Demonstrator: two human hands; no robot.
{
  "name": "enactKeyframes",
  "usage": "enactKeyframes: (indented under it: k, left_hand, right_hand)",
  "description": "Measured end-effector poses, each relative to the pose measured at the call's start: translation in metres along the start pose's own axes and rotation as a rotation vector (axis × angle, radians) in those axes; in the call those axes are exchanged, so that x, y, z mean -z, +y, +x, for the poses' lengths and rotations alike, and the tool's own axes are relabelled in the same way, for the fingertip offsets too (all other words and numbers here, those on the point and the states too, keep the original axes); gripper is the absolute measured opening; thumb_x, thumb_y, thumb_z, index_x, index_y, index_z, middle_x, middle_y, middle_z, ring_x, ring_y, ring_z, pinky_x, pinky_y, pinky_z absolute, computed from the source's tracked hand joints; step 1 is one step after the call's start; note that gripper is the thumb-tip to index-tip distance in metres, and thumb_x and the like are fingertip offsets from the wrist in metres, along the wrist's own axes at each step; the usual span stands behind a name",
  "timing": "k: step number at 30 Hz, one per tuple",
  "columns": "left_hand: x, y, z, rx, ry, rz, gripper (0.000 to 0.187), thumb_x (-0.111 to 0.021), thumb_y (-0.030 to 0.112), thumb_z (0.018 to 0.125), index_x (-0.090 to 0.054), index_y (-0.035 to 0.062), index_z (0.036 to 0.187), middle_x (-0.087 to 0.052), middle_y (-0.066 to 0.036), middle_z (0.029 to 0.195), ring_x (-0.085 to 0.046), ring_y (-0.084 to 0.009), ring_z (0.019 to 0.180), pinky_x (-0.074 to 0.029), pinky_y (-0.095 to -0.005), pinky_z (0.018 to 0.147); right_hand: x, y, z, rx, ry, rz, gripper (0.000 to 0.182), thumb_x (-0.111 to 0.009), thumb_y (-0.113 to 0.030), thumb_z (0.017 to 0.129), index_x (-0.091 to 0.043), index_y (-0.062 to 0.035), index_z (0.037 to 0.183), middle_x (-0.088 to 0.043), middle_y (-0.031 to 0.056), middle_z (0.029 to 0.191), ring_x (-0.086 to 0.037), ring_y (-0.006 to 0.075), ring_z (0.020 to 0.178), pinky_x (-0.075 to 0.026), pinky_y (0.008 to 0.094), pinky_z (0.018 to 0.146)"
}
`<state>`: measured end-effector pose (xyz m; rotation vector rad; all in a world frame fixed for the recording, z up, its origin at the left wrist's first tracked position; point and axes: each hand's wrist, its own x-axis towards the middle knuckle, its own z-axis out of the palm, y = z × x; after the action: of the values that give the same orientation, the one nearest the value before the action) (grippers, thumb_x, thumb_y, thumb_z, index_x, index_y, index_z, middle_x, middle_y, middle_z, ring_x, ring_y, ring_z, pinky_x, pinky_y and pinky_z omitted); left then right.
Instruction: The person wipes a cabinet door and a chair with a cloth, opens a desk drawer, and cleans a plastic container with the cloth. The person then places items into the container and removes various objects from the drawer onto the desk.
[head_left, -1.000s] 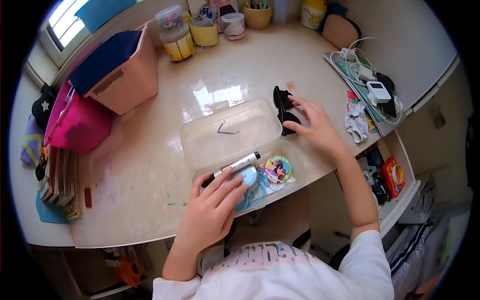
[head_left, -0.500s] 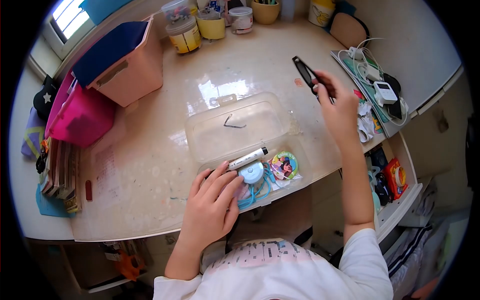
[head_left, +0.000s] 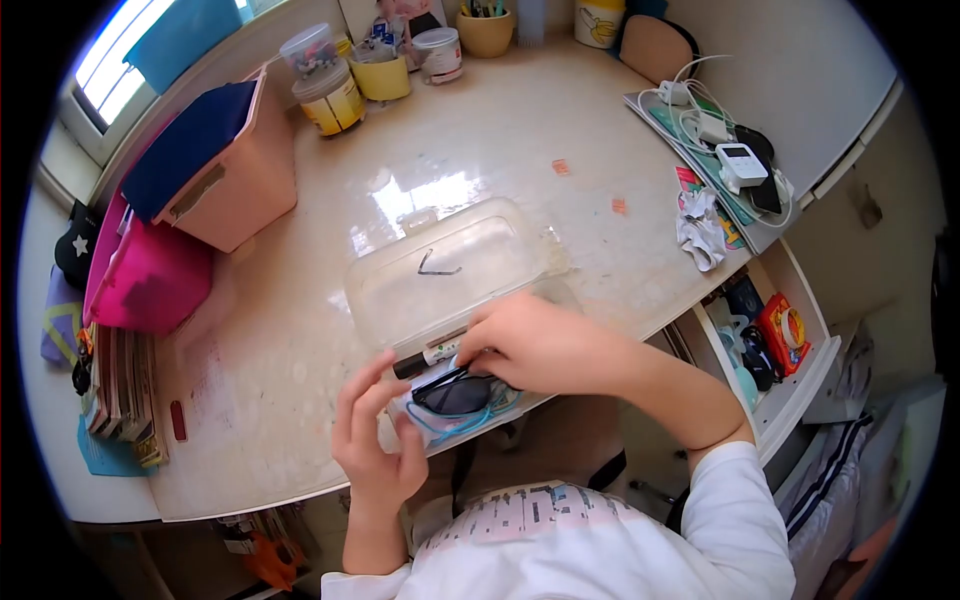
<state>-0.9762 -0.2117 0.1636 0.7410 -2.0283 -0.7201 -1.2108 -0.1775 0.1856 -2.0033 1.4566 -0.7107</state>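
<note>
My right hand (head_left: 545, 345) reaches into a clear plastic box and grips folded dark sunglasses (head_left: 458, 397), whose lenses lie over the box's contents. Its fingertips are partly hidden behind the hand. My left hand (head_left: 372, 430) is at the box's left end, fingers apart and bent, holding nothing. The box's lid (head_left: 490, 235) lies folded back on the desk, with a dark bent mark or piece on it. Within the box are a white marker (head_left: 442, 352) and a light-blue cord (head_left: 468, 428). The round colourful badge is hidden by my right hand.
Papers with white cables (head_left: 700, 110) and a white device (head_left: 740, 165) lie at the right, above an open drawer (head_left: 790, 420). A pink bin (head_left: 165, 285) and a peach bin (head_left: 250, 185) stand left. Tubs (head_left: 333, 105) line the back.
My right hand has brought the sunglasses from above the desk at right down into the box. My left hand has shifted left and lifted off the contents. The view has shifted slightly.
</note>
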Motion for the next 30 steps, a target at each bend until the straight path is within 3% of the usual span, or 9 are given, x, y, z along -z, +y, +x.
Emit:
enactKeyframes:
  k: [2, 3, 7, 9, 15, 21, 26, 28, 30]
  left_hand:
    - [-0.003, 0.01, 0.013, -0.195, -0.044, 0.191, 0.038, -0.061, -0.006, 0.076, -0.071, 0.0035, 0.111, -0.07, -0.016, 0.117, -0.065, -0.035, 0.116, -0.047, -0.0459, 0.101]
    - [0.001, 0.012, 0.021, -0.276, -0.239, 0.258, 0.047, -0.063, -0.004, 0.079, -0.068, 0.0041, 0.125, -0.07, -0.015, 0.12, -0.065, -0.0349, 0.116, -0.047, -0.0458, 0.101]
    - [0.0, 0.001, 0.015, -0.268, -0.336, 0.207, 0.041, -0.067, -0.003, 0.081, -0.068, 0.0014, 0.122, -0.071, -0.015, 0.119, -0.063, -0.0352, 0.122, -0.047, -0.046, 0.102]
    - [-0.001, 0.005, 0.013, -0.229, -0.314, 0.213, 0.039, -0.067, -0.003, 0.081, -0.068, 0.0016, 0.12, -0.071, -0.015, 0.118, -0.063, -0.0345, 0.122, -0.047, -0.0456, 0.101]
    - [0.0, 0.014, 0.023, -0.171, -0.351, 0.203, 0.034, -0.066, -0.004, 0.082, -0.071, 0.0043, 0.115, -0.07, -0.013, 0.112, -0.063, -0.0325, 0.115, -0.046, -0.0424, 0.097]
    - [0.002, 0.015, 0.023, -0.097, -0.339, 0.235, 0.036, -0.067, -0.005, 0.082, -0.071, 0.0061, 0.115, -0.069, -0.011, 0.111, -0.062, -0.0322, 0.109, -0.046, -0.0411, 0.095]
    - [-0.011, 0.028, 0.03, -0.17, -0.239, 0.238, 0.038, -0.067, -0.004, 0.082, -0.071, 0.0072, 0.118, -0.07, -0.012, 0.116, -0.063, -0.031, 0.106, -0.046, -0.0412, 0.097]
    - [-0.016, 0.018, 0.028, -0.226, -0.382, 0.188, 0.04, -0.07, -0.001, 0.081, -0.071, 0.0081, 0.12, -0.072, -0.012, 0.116, -0.065, -0.0292, 0.106, -0.046, -0.0421, 0.098]
    - [-0.011, 0.02, 0.032, -0.254, -0.401, 0.194, 0.04, -0.072, 0.001, 0.081, -0.071, 0.0089, 0.12, -0.073, -0.012, 0.111, -0.068, -0.0269, 0.105, -0.047, -0.0427, 0.097]
  right_hand:
    - [0.002, -0.014, -0.004, -0.029, 0.049, 0.002, 0.014, -0.069, -0.012, 0.089, -0.076, -0.0029, 0.098, -0.071, 0.0155, 0.095, -0.069, 0.0333, 0.091, -0.054, 0.0387, 0.081]
    - [0.008, -0.017, -0.009, -0.062, 0.197, -0.097, 0.015, -0.069, -0.015, 0.09, -0.076, -0.004, 0.097, -0.071, 0.0149, 0.096, -0.07, 0.0327, 0.09, -0.054, 0.0381, 0.081]
    - [0.059, 0.035, -0.027, -0.425, 0.761, 0.006, 0.022, -0.07, -0.022, 0.09, -0.076, -0.005, 0.103, -0.073, 0.0158, 0.098, -0.069, 0.0326, 0.095, -0.054, 0.0417, 0.088]
    - [0.079, 0.115, -0.048, -0.293, 0.936, -0.665, 0.021, -0.071, -0.016, 0.089, -0.074, -0.0024, 0.104, -0.071, 0.0168, 0.099, -0.07, 0.0318, 0.089, -0.055, 0.0395, 0.086]
    - [0.086, 0.134, -0.047, -0.548, 0.67, -0.128, 0.02, -0.073, -0.011, 0.086, -0.074, -0.0013, 0.104, -0.068, 0.0163, 0.104, -0.068, 0.0299, 0.094, -0.054, 0.0374, 0.087]
    - [0.096, 0.161, 0.017, -0.253, 0.808, -0.256, 0.017, -0.071, -0.009, 0.086, -0.074, -0.001, 0.101, -0.068, 0.016, 0.098, -0.067, 0.0312, 0.094, -0.053, 0.0371, 0.087]
    - [0.086, 0.184, 0.032, -0.278, 0.739, -0.378, 0.015, -0.071, -0.008, 0.086, -0.073, -0.0007, 0.099, -0.068, 0.0153, 0.098, -0.068, 0.0302, 0.096, -0.053, 0.0354, 0.089]
    - [0.083, 0.172, 0.028, -0.332, 0.734, -0.377, 0.014, -0.072, -0.008, 0.086, -0.073, -0.0007, 0.098, -0.069, 0.0148, 0.099, -0.068, 0.0288, 0.095, -0.054, 0.0347, 0.088]
    - [0.079, 0.14, 0.017, -0.338, 0.864, -0.101, 0.013, -0.071, -0.006, 0.087, -0.073, -0.0017, 0.099, -0.07, 0.0134, 0.102, -0.07, 0.0251, 0.09, -0.055, 0.0335, 0.084]
